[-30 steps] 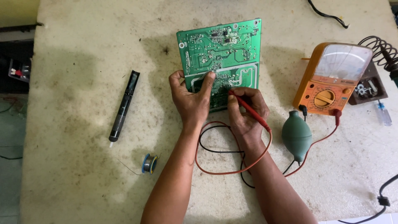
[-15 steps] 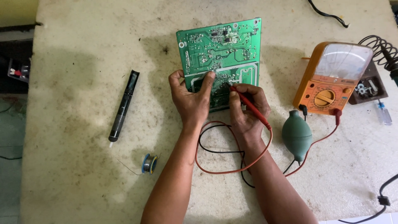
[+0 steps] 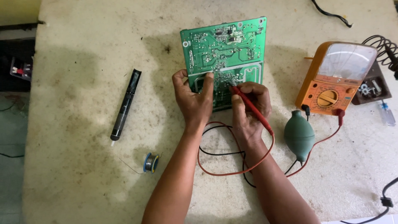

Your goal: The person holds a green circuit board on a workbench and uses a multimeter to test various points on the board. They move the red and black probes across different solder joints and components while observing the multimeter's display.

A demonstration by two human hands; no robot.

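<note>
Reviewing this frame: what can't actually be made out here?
- Black probe: the left hand hides it in the head view.
- Red probe tip on the circuit board: the contact point is too small to tell.
- Meter dial: glare washes it out.
- Coiled cable: cut off by the right edge.
- Board's near edge: covered by the right hand.
</note>
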